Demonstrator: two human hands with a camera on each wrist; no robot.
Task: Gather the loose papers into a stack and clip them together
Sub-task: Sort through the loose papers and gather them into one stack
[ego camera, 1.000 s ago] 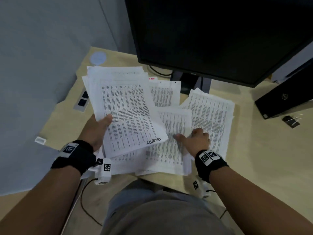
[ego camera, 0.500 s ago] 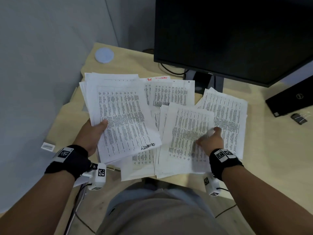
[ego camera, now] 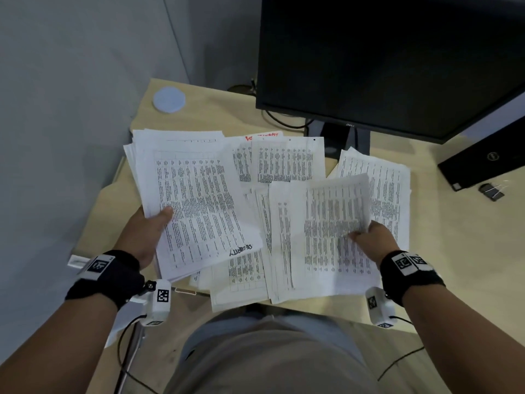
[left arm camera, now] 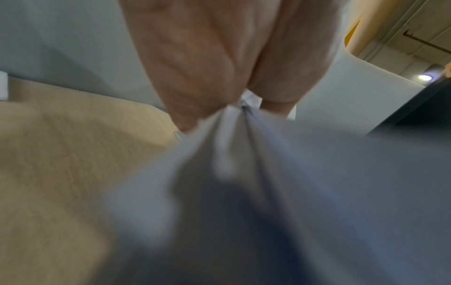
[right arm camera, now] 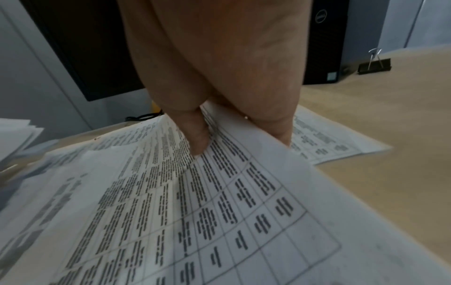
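My left hand (ego camera: 147, 231) grips a thick stack of printed papers (ego camera: 193, 200) at its left edge, thumb on top, held above the desk. In the left wrist view the stack (left arm camera: 244, 154) fans out blurred from between my fingers (left arm camera: 195, 77). My right hand (ego camera: 369, 237) pinches the right edge of a printed sheet (ego camera: 326, 231), lifting it off the loose papers (ego camera: 287, 160) spread on the desk. In the right wrist view the thumb (right arm camera: 197, 138) presses on top of that sheet (right arm camera: 219, 202). A black binder clip (ego camera: 493, 190) lies at the far right, also seen as a clip (right arm camera: 374, 64) by the computer.
A black monitor (ego camera: 383, 61) stands behind the papers on the wooden desk (ego camera: 454, 265). A black Dell computer (ego camera: 483, 160) lies at the right. A white round disc (ego camera: 169, 99) sits at the back left corner. Grey partition walls close the left side.
My right hand has moved right across the loose papers and taken hold of a sheet's right edge, lifting it. The left hand keeps holding its stack.
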